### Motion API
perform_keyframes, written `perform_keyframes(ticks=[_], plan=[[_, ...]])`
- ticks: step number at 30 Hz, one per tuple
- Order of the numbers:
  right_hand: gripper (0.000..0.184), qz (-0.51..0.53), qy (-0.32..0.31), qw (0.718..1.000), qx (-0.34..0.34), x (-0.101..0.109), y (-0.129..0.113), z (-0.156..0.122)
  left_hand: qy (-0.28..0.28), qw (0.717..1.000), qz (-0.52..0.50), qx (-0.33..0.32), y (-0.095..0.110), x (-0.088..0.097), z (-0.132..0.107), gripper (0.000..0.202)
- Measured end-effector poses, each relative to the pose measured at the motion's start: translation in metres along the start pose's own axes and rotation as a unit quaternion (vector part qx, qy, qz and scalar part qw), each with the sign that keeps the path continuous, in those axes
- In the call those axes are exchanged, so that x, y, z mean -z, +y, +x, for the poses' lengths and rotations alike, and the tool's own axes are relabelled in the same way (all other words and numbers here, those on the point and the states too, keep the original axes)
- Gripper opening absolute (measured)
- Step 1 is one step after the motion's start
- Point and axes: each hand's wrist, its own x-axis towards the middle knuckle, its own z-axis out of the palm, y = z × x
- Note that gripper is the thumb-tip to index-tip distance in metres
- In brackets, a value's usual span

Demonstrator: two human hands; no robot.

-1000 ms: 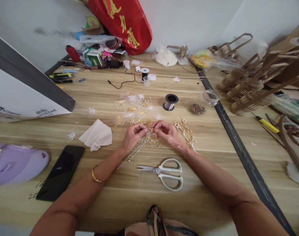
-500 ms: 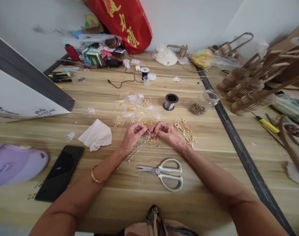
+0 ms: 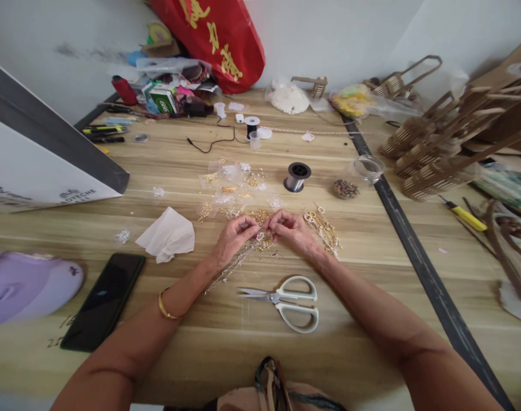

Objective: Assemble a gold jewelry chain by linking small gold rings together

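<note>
My left hand [image 3: 237, 235] is pinched closed at the end of a silver chain [image 3: 232, 266], which trails down to the left across the table. Facing it, my right hand [image 3: 289, 228] is also closed in a pinch, its fingertips close to the left ones; whatever it grips is too small to make out. Under and between the hands lies a pile of small gold beads [image 3: 264, 244]. Beside my right wrist rest several gold chains [image 3: 324, 231] with rings. White-handled scissors [image 3: 281, 297] lie partly open below the hands.
Small bags of findings [image 3: 228, 185] spread beyond the hands, with a wire spool [image 3: 297, 177] and a jar of beads [image 3: 357, 178] to their right. Left are a tissue [image 3: 168, 235], a phone [image 3: 104, 301] and a white box [image 3: 50, 154]. Wooden baskets [image 3: 432, 154] stand far right.
My fingertips have drawn slightly apart, the left hand shifting a little downward. The chain and the things around stay where they were.
</note>
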Motion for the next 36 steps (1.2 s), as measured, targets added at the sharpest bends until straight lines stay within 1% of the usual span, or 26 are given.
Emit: perform_keyframes(ticks=[4,8,12,17,21,25,29,33,36], plan=[[0.022,0.015,-0.001,1.0,-0.012,0.0,-0.0002,0.0007,-0.016,1.0,-0.023,0.002,-0.0023,0.0003,0.0008,0.02],[0.025,0.017,-0.005,0.999,-0.028,-0.0011,-0.0026,-0.0004,0.012,0.999,-0.04,0.002,-0.0045,-0.0002,0.0024,0.021],[0.025,0.011,-0.02,0.999,-0.028,-0.0023,-0.0029,-0.0018,0.049,0.998,-0.029,-0.006,-0.0035,-0.0009,0.0023,0.021],[0.021,-0.003,-0.045,0.999,-0.013,-0.0035,0.0016,-0.003,0.051,0.998,-0.025,-0.011,-0.0015,-0.0014,0.0013,0.02],[0.019,-0.008,-0.054,0.999,-0.004,-0.0037,0.0035,-0.0032,0.051,0.998,-0.022,-0.012,-0.0038,-0.0011,0.0015,0.019],[0.02,-0.005,-0.038,0.999,-0.005,-0.0028,0.0037,-0.002,0.039,0.997,-0.064,-0.001,-0.0062,-0.0008,0.002,0.019],[0.021,0.003,-0.014,1.0,-0.002,-0.0015,0.0042,-0.0011,0.04,0.995,-0.096,0.011,-0.0055,-0.001,0.0025,0.02],[0.022,0.012,0.009,1.0,-0.006,-0.0025,0.0032,-0.0006,0.039,0.994,-0.1,0.006,-0.0061,-0.0011,0.0032,0.022],[0.024,0.026,0.024,0.999,-0.012,-0.0035,0.002,-0.0002,0.028,0.996,-0.081,0.005,-0.0067,-0.0013,0.003,0.021]])
